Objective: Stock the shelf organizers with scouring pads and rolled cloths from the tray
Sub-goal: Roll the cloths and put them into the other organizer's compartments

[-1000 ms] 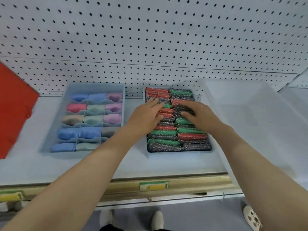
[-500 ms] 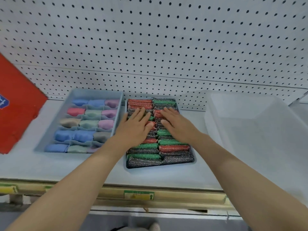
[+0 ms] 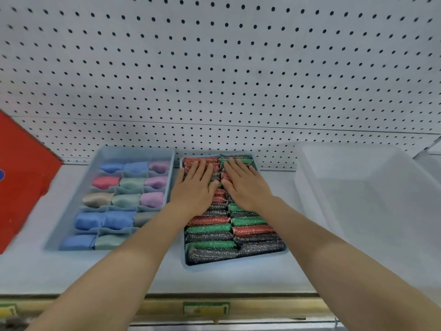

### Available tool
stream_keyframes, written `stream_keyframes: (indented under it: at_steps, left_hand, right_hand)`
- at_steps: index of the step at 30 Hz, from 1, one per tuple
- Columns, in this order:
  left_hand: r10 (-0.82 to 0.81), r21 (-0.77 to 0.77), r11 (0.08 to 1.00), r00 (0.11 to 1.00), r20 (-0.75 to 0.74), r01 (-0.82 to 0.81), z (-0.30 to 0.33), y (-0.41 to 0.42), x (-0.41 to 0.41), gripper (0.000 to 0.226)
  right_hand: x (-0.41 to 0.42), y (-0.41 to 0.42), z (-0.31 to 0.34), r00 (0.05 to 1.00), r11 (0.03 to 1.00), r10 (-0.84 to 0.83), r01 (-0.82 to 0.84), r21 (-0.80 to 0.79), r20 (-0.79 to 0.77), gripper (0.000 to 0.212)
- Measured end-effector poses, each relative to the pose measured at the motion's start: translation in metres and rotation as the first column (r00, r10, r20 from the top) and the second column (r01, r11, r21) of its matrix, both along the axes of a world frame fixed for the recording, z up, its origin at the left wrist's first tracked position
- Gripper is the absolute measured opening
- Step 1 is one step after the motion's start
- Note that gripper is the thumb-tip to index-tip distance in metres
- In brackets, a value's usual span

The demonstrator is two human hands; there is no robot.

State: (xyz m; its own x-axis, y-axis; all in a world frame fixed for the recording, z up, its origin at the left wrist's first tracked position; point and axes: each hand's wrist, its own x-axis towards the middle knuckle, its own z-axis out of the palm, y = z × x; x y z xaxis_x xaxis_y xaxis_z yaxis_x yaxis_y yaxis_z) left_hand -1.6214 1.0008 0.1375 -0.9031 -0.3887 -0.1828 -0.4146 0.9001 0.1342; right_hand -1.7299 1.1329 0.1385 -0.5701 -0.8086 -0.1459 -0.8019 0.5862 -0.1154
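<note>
A blue organizer [image 3: 235,260] on the shelf is packed with red, green and dark glittery scouring pads [image 3: 212,244] in two columns. My left hand [image 3: 194,187] lies flat, fingers straight, on the pads of the left column toward the back. My right hand [image 3: 245,185] lies flat beside it on the right column. To the left, a second blue organizer [image 3: 71,225] with dividers holds rolled cloths [image 3: 106,181] in blue, pink, green, purple, beige and grey. A translucent white tray [image 3: 358,187] stands at the right; nothing shows inside it.
White pegboard [image 3: 214,80] backs the shelf just behind both organizers. A red panel [image 3: 21,182] leans at the far left. The shelf's front edge carries a yellow rail with a green price label [image 3: 206,308].
Both hands went from curled and working among the pads to lying flat on them, further back. The pad organizer now sits closer to the cloth organizer and the pegboard.
</note>
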Motion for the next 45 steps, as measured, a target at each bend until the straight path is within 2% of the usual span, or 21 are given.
stream_keyframes:
  at_steps: [4,8,16,23,27,31,34,37,39,41,45]
  left_hand:
    - [-0.01,0.022,1.0,1.0,0.011,0.01,-0.002,-0.006,-0.002,0.06]
    - [0.011,-0.012,1.0,0.997,-0.075,-0.011,0.0,-0.012,-0.015,0.057]
    - [0.014,0.01,1.0,0.999,-0.039,-0.013,-0.01,-0.015,-0.024,0.059]
    - [-0.034,0.088,0.995,0.998,-0.059,0.039,0.002,-0.007,0.013,0.06]
    - [-0.071,0.03,0.997,0.997,-0.007,0.071,-0.005,0.014,0.031,0.062]
    - [-0.091,0.012,0.996,0.996,0.009,0.091,-0.009,0.009,0.027,0.064]
    - [-0.13,0.12,0.984,0.991,-0.013,0.13,0.001,0.003,0.032,0.066]
    - [-0.148,0.296,0.931,0.963,-0.227,0.213,0.012,0.007,0.055,0.065]
    - [-0.134,0.412,0.872,0.939,-0.317,0.263,0.018,0.015,0.072,0.064]
    - [-0.15,0.466,0.838,0.94,-0.307,0.286,0.017,0.021,0.086,0.066]
    - [-0.206,0.471,0.83,0.949,-0.24,0.3,0.008,0.018,0.101,0.076]
  right_hand:
    - [-0.004,-0.002,-0.001,1.0,1.0,-0.011,0.011,-0.014,0.026,0.061]
    - [-0.018,-0.007,0.009,0.998,0.991,-0.066,0.066,-0.113,0.01,0.057]
    - [-0.017,-0.01,-0.01,0.997,0.996,-0.074,0.074,-0.053,0.005,0.061]
    - [0.003,0.02,0.005,0.972,0.981,-0.099,0.132,-0.146,0.212,0.061]
    - [0.031,0.031,-0.008,0.992,0.991,-0.126,0.126,-0.04,0.004,0.063]
    - [0.028,0.027,-0.004,0.992,0.992,-0.125,0.125,-0.003,0.018,0.064]
    - [0.029,0.037,0.006,0.979,0.984,-0.12,0.139,-0.111,0.164,0.06]
    - [0.046,0.061,0.016,0.943,0.927,-0.131,0.226,-0.3,0.305,0.049]
    - [0.061,0.078,0.021,0.903,0.892,-0.147,0.297,-0.342,0.403,0.043]
    - [0.072,0.09,0.023,0.869,0.859,-0.153,0.352,-0.372,0.47,0.037]
    - [0.081,0.101,0.02,0.867,0.815,-0.187,0.399,-0.419,0.462,0.027]
